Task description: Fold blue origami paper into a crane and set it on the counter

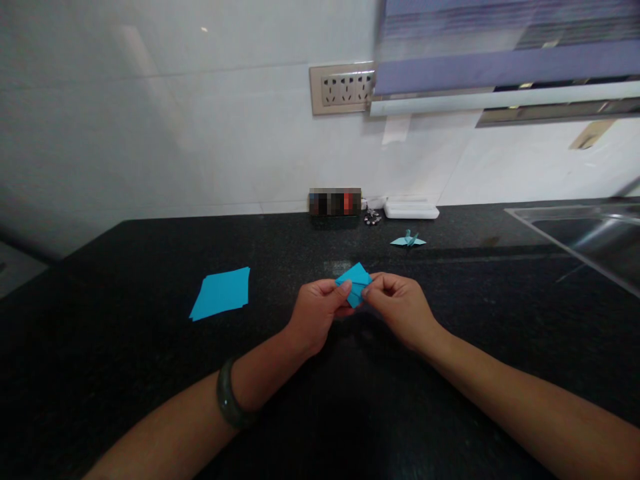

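Note:
A small piece of folded blue paper (357, 277) is held up over the dark countertop, with fold lines showing across its face. My left hand (317, 310) grips its left side, thumb on top and fingers underneath. At the right corner, my right hand (400, 303) pinches the paper between thumb and forefinger. A stack of blue paper sheets (221, 293) lies flat on the counter to the left of my hands. Behind my right hand rests a light blue paper crane (408, 240) with its wings spread.
Along the wall stand a small dark box (335, 202), a beaded ring (372, 217) and a white flat device (411, 210). A metal sink (575, 240) is set into the black countertop (150, 373) at right. Wall sockets (345, 89) sit beside a purple blind (475, 73).

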`<action>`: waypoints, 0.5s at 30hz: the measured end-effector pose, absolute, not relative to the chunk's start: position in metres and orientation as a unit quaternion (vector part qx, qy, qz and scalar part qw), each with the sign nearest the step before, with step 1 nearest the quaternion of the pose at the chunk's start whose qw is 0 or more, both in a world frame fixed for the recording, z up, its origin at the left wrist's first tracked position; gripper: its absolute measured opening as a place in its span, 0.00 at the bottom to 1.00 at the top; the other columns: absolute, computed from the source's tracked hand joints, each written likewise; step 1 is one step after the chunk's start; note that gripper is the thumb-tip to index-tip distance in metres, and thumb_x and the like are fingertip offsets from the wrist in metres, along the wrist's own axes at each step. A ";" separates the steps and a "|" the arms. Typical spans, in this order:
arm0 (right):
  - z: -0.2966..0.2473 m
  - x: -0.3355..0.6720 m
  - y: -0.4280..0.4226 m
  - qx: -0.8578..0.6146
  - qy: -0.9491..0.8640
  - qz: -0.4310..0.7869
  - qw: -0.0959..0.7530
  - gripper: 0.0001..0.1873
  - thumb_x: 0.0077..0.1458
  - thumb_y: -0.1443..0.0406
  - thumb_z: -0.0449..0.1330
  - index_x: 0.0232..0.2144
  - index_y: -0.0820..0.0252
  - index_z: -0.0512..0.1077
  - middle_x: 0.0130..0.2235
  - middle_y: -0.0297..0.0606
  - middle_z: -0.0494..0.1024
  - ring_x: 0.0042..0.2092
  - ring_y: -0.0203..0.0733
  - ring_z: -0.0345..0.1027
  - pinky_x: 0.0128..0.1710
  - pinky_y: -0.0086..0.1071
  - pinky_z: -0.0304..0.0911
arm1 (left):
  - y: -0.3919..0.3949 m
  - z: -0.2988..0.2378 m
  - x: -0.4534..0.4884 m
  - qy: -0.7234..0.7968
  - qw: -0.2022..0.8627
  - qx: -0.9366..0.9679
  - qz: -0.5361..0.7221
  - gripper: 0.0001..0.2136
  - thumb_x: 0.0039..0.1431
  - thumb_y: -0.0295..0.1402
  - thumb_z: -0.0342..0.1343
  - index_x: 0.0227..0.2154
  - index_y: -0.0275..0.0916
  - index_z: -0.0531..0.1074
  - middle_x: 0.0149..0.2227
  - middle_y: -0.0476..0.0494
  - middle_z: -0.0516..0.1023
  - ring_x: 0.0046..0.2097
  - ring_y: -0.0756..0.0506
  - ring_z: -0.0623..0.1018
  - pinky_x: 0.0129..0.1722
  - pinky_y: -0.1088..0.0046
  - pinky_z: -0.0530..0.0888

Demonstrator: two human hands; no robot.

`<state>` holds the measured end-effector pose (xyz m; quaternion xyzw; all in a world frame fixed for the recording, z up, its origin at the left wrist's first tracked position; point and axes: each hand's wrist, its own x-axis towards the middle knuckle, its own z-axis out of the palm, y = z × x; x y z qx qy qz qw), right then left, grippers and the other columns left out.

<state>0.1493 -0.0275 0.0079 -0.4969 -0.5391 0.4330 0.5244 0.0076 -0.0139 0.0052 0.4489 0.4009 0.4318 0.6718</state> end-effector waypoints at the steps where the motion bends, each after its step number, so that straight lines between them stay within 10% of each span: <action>1: 0.008 0.149 -0.027 -0.498 -0.541 0.431 0.523 0.08 0.42 0.70 0.56 0.15 0.62 0.64 0.26 0.34 0.71 0.26 0.33 0.61 0.27 0.29 0.56 | -0.014 0.005 0.007 0.402 0.674 0.446 0.431 0.11 0.48 0.38 0.57 0.22 0.33 0.72 0.24 0.48 0.74 0.26 0.54 0.71 0.28 0.77 0.69; 15: 0.010 0.151 -0.028 -0.514 -0.544 0.406 0.524 0.07 0.42 0.69 0.56 0.15 0.61 0.64 0.29 0.36 0.73 0.28 0.35 0.63 0.28 0.30 0.58 | -0.013 0.014 0.008 0.378 0.719 0.395 0.429 0.21 0.51 0.48 0.49 0.27 0.32 0.72 0.27 0.43 0.76 0.27 0.51 0.74 0.28 0.74 0.71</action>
